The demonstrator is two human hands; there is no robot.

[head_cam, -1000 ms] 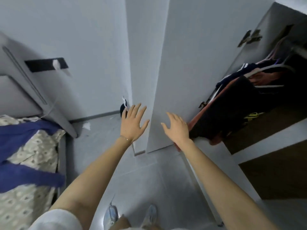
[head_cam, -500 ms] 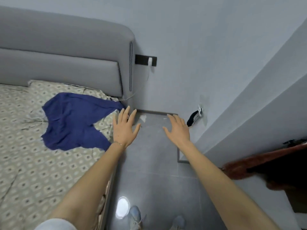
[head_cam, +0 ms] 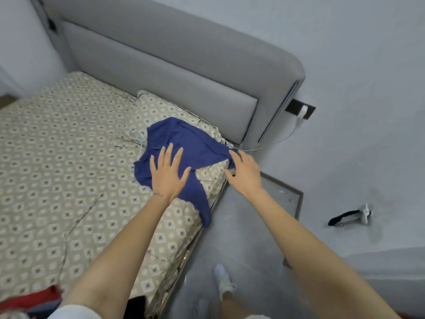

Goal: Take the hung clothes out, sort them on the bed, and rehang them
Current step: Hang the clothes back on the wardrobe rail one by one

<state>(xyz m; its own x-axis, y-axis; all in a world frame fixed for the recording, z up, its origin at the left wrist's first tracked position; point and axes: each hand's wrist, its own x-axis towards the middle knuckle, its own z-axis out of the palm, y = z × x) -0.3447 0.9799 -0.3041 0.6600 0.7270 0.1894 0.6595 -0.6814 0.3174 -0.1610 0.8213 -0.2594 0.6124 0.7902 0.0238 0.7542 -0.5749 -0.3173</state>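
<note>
Evidently the sorting step was in hand: a blue garment lay crumpled on the bed, near its corner by the headboard, with one end trailing over the mattress edge. The left hand was spread flat on or just above it, fingers straight and apart, gripping nothing; whether the palm pressed the cloth I could not tell. The right hand reached for the garment's far end at the bed corner, fingers loosely extended and empty, their tips at the hem. The next move, I judged, called for pinching the cloth at two points and lifting or spreading it, minding the thin white cable just beside it. The garment looked a soft, thin knit, limp and creased. The sheet beneath was beige, printed with small diamonds and wrinkled in long lines. The headboard was grey, padded and smooth, with rounded corners. Red cloth showed blurred at the near edge of the bed. The floor was grey tile.
</note>
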